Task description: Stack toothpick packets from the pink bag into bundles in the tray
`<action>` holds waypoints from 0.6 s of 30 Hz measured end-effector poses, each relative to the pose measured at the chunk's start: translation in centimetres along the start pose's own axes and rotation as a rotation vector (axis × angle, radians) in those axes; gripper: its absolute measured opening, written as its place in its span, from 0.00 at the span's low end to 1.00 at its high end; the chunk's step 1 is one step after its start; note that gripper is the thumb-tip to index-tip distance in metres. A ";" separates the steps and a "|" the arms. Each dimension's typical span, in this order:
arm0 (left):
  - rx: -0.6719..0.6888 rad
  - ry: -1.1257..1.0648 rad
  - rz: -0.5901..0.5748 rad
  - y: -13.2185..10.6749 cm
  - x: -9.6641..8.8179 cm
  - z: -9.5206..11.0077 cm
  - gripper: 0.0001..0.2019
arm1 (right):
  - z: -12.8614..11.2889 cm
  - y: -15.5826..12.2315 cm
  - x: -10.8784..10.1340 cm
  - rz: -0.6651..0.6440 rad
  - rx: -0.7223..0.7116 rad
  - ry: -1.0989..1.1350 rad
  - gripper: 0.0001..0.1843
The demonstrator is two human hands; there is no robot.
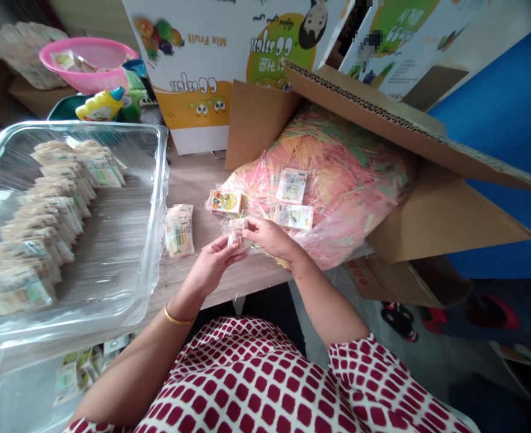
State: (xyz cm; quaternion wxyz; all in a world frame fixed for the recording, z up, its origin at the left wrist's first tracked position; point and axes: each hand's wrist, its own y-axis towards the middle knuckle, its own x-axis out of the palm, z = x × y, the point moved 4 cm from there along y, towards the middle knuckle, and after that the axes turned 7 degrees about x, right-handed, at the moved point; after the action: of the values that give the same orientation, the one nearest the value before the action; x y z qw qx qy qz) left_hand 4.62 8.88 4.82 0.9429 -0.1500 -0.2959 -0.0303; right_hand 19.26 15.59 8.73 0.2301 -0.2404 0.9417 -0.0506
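I see a person who sits close to the table [197,171] and keeps both hands near its front edge. The left hand [220,255] pinches a small clear packet [237,230] from one side, and the right hand [267,236] grips the same packet from the other side, so the fingers of both almost meet. What lies inside this packet I cannot tell. Just beyond it is a colourful packet pile [224,202], and to the left of the hands stands a packet stack [179,231]. On the right, a big plastic bag [332,174], full of thin pink, yellow and green sticks, bulges out of an open cardboard box [445,210]; two packet bundles [293,215] lie on top of this bag. At the left, a transparent tray [154,240] carries many filled packets [49,222], leaning one on another in rows. Behind the tray are a pink bowl [49,57] and a yellow bottle [99,106].
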 end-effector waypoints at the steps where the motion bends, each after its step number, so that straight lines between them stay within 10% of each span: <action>1: -0.012 0.017 0.012 -0.1 -0.1 0.0 0.15 | -0.1 -0.1 0.3 -0.048 0.002 0.019 0.16; 18: 0.080 0.134 -0.010 -0.9 -0.8 0.4 0.15 | -0.2 -0.2 -0.1 -0.033 -0.005 0.419 0.18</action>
State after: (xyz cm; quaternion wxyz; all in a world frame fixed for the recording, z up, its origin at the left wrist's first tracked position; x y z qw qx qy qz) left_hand 3.64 8.14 4.90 0.9656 -0.1081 -0.2341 -0.0332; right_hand 19.32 15.50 8.98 0.0276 -0.2404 0.9650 -0.1008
